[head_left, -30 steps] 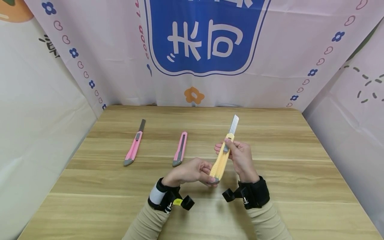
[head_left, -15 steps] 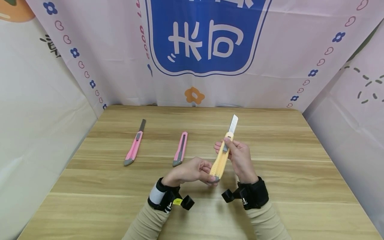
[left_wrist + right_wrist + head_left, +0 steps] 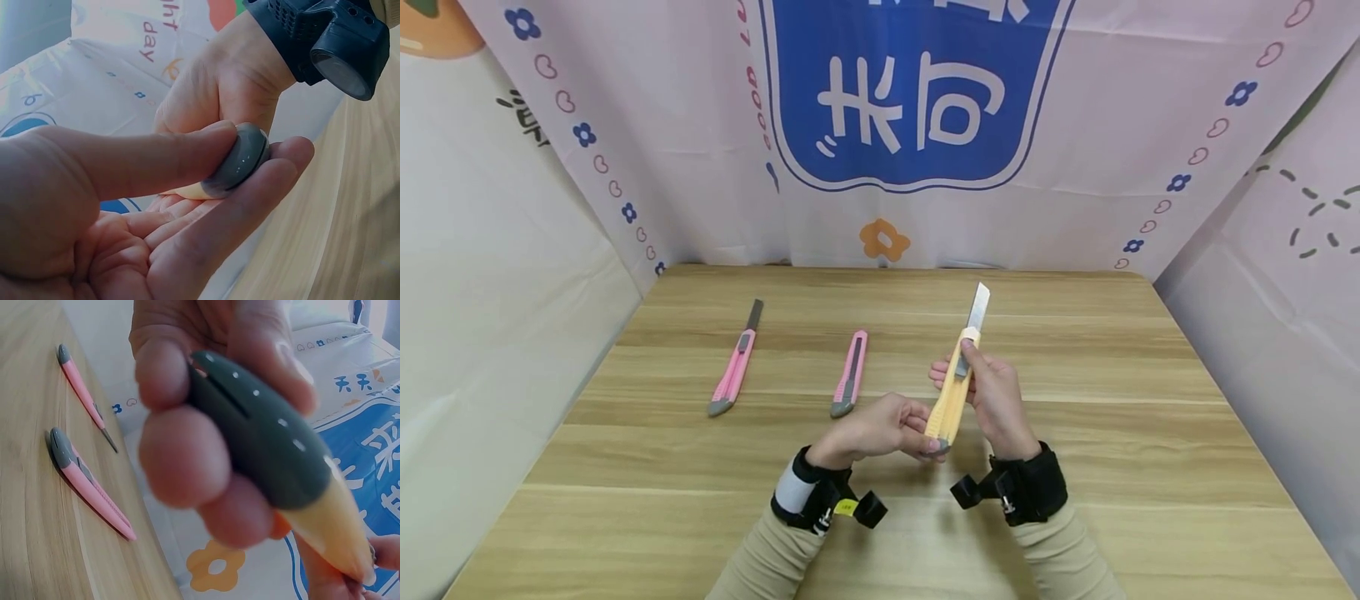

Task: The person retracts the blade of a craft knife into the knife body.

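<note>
A yellow utility knife (image 3: 947, 412) is held above the table, tilted, its blade (image 3: 979, 305) extended toward the back. My left hand (image 3: 883, 429) pinches its grey end cap (image 3: 240, 159) between thumb and fingers. Farther up the handle, my right hand (image 3: 1000, 400) grips the knife, the thumb on the grey slider (image 3: 962, 365). In the right wrist view the yellow handle (image 3: 331, 525) runs from the grey cap down to the right hand's fingers. Left of the hands lies a pink utility knife (image 3: 850, 373) with no blade showing.
Another pink utility knife (image 3: 733, 367) lies farther left on the wooden table (image 3: 625, 492), its dark blade out. A printed cloth (image 3: 715, 208) hangs behind the table's back edge, with pale cloth walls on both sides.
The yellow knife and my right hand have shifted slightly left. My left hand keeps its pinch on the end cap, and the pink knives stay in place.
</note>
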